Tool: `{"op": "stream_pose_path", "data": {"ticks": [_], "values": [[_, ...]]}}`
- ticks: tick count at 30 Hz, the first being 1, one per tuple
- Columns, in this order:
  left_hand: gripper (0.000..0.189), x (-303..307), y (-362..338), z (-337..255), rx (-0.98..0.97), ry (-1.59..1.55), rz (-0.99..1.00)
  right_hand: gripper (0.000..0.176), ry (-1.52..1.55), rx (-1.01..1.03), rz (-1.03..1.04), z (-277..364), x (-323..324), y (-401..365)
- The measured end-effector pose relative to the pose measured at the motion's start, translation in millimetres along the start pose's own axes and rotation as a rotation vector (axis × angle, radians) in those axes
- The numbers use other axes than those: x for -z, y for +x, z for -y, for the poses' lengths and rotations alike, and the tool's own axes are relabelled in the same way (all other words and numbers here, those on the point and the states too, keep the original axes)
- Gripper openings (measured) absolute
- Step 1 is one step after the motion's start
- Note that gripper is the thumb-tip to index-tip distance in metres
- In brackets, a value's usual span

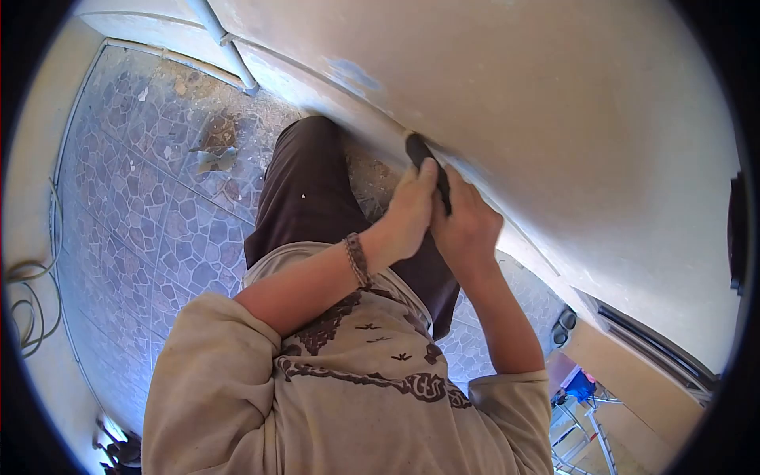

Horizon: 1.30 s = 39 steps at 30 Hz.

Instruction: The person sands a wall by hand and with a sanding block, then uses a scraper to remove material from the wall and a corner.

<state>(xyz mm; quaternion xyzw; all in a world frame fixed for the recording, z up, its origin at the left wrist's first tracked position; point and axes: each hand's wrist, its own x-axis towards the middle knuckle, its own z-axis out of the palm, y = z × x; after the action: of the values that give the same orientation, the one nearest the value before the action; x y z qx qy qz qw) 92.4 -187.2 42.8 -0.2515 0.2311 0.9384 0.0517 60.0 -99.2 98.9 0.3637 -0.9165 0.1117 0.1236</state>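
A dark, narrow tool with a rounded end (428,168) is pressed edge-on against the pale wall (586,103); its exact kind cannot be made out. My left hand (408,212), with a braided bracelet at the wrist, closes on the tool from the left, its thumb side along the tool. From the right, my right hand (469,226) grips the same tool, its knuckles close to the wall. Both hands touch each other at the lower end, which they hide. Just above the hands runs a ledge or seam along the wall.
Below is a stone-patterned floor (142,206) with debris and a flat scrap (217,160). A pipe (229,51) runs down at the upper left. Cables (32,309) hang at the far left. Shoes (564,326) and a metal folding frame (590,427) stand at the lower right.
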Motion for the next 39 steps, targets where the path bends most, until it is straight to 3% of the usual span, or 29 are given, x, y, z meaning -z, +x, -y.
{"op": "stream_pose_path", "data": {"ticks": [2,5,13,20,23,28,31,35,36,39], "values": [[0.028,-21,-16,-5,0.063,0.131,-0.049,0.035,0.009,-0.064,0.003,-2,18,-10],[0.028,-25,-13,-7,-0.001,0.091,-0.043,0.036,-0.004,-0.024,-0.031,-6,9,-10],[0.026,-25,-20,-18,0.108,0.088,0.004,0.035,0.055,-0.046,-0.054,-2,17,-11],[0.028,-5,-8,-17,-0.064,0.066,-0.053,0.036,0.080,-0.054,-0.051,9,-13,-7],[0.029,-20,-16,-9,0.007,0.201,-0.039,0.035,0.080,-0.096,-0.109,3,12,-13],[0.029,-9,-11,-8,-0.101,0.158,-0.083,0.034,0.085,-0.032,-0.082,2,-22,-6],[0.031,-11,-10,-16,-0.155,0.147,-0.072,0.035,0.113,0.021,-0.161,0,-15,-4],[0.036,-25,-7,0,-0.325,0.379,-0.095,0.035,0.082,-0.032,-0.190,1,17,-3],[0.033,-35,-22,-22,-0.222,0.316,-0.122,0.034,0.081,-0.031,-0.180,4,13,1],[0.030,-13,-17,-44,-0.162,0.152,-0.070,0.031,0.114,-0.031,-0.153,24,-9,9]]}}
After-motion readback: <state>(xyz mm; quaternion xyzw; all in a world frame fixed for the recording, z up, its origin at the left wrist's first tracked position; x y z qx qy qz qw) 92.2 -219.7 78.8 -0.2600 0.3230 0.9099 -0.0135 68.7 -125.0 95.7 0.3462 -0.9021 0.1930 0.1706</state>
